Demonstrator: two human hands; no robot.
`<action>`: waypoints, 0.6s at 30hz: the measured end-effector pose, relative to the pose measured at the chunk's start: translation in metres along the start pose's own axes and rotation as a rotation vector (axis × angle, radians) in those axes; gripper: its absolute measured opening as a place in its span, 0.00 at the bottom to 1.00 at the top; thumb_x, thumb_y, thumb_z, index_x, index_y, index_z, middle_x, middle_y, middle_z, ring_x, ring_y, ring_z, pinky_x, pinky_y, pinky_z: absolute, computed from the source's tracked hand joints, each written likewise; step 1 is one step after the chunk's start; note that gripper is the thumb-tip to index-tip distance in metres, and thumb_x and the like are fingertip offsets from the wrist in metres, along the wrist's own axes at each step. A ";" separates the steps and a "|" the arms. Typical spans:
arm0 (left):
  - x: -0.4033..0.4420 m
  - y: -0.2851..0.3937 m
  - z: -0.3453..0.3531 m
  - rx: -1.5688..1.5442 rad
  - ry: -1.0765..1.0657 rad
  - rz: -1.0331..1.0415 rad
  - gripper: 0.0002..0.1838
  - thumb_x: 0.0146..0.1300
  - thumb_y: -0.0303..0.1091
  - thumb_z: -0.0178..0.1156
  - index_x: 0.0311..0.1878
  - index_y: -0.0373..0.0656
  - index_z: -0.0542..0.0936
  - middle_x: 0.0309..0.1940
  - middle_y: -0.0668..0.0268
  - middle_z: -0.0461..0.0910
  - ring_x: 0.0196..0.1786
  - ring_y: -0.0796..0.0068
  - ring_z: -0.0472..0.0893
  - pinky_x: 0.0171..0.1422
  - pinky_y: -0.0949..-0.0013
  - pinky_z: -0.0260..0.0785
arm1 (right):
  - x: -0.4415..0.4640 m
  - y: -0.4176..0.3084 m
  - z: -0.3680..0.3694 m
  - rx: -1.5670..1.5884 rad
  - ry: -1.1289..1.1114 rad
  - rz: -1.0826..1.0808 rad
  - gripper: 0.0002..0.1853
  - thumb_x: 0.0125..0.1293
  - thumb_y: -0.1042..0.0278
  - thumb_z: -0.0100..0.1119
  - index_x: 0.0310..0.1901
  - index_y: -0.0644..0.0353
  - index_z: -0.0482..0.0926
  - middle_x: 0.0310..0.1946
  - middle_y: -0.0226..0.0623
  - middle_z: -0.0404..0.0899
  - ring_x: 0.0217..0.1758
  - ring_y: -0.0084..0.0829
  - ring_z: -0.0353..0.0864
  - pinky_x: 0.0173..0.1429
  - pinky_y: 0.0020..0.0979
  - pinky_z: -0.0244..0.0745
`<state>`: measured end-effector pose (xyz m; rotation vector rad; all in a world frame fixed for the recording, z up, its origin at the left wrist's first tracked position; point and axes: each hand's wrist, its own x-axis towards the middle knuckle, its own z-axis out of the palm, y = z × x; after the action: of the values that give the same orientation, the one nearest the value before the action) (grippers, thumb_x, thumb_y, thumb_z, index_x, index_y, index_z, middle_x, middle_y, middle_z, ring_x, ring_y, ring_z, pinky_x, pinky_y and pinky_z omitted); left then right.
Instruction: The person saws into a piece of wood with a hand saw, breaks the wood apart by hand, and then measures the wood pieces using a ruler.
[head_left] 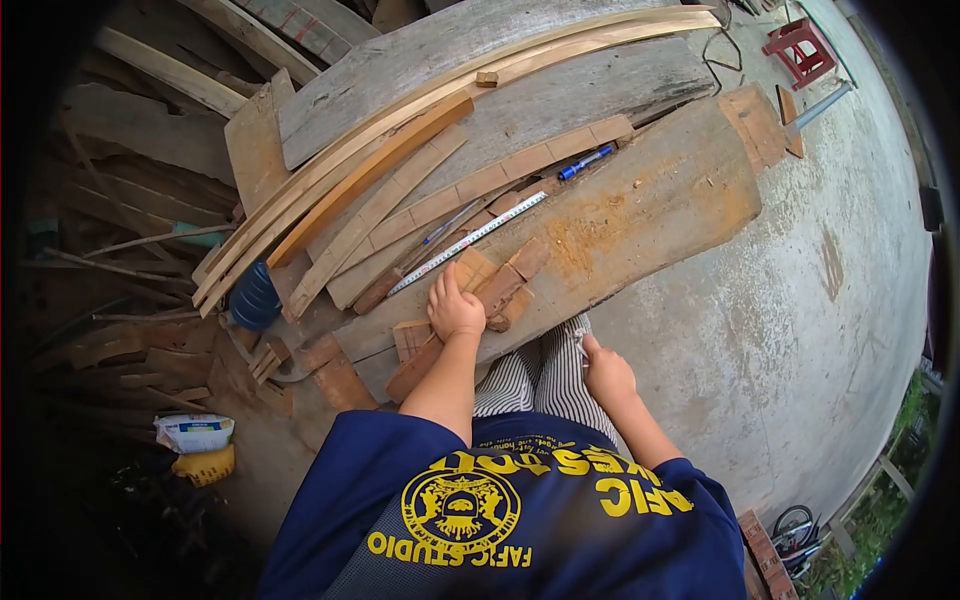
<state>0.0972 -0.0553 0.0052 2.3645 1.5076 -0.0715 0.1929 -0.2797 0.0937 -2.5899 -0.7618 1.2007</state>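
Note:
My left hand (455,305) rests on a small piece of wood (474,268) at the near edge of the plank bench (640,220), its fingers spread a little. Small wood blocks (513,282) lie just right of it. A white measuring tape (470,240) is stretched out beyond the fingers, with a blue pen (448,222) and a blue marker (585,162) near it. Over my striped trousers, my right hand (606,370) is closed beside the bench edge; what it holds, if anything, is too small to make out.
Long wood strips (370,190) and a curved marked strip (490,178) lie across the bench's far side. A blue container (255,297) stands at the left. Scrap wood (140,220) is piled beyond it. A red stool (800,50) is at the upper right.

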 end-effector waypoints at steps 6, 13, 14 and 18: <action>0.001 -0.002 0.001 -0.042 0.021 0.031 0.31 0.53 0.28 0.49 0.65 0.54 0.65 0.61 0.66 0.69 0.64 0.60 0.66 0.63 0.55 0.63 | 0.004 -0.011 -0.008 -0.019 0.027 0.014 0.08 0.59 0.70 0.51 0.41 0.55 0.68 0.27 0.51 0.80 0.33 0.53 0.81 0.36 0.50 0.75; -0.001 0.004 -0.004 -0.038 0.040 0.033 0.30 0.54 0.27 0.47 0.64 0.54 0.66 0.61 0.64 0.70 0.62 0.58 0.67 0.61 0.56 0.66 | -0.081 0.010 -0.124 0.430 0.581 -0.011 0.07 0.63 0.75 0.53 0.43 0.59 0.72 0.27 0.44 0.79 0.31 0.46 0.81 0.32 0.39 0.73; -0.001 0.003 -0.002 -0.035 0.049 0.036 0.30 0.54 0.27 0.47 0.64 0.55 0.66 0.60 0.64 0.70 0.63 0.58 0.67 0.61 0.56 0.66 | -0.090 0.037 -0.140 0.493 0.725 -0.020 0.08 0.69 0.70 0.51 0.46 0.62 0.72 0.28 0.33 0.77 0.26 0.28 0.78 0.28 0.29 0.69; 0.000 0.004 -0.004 -0.007 0.004 0.016 0.30 0.54 0.28 0.49 0.65 0.54 0.66 0.61 0.65 0.69 0.64 0.59 0.66 0.62 0.57 0.66 | -0.150 0.028 -0.288 1.045 0.808 -0.391 0.19 0.69 0.58 0.48 0.54 0.61 0.66 0.38 0.34 0.68 0.21 0.15 0.64 0.20 0.14 0.61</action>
<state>0.1003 -0.0562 0.0098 2.3718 1.4884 -0.0572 0.3395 -0.3687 0.3708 -1.6578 -0.2841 0.2123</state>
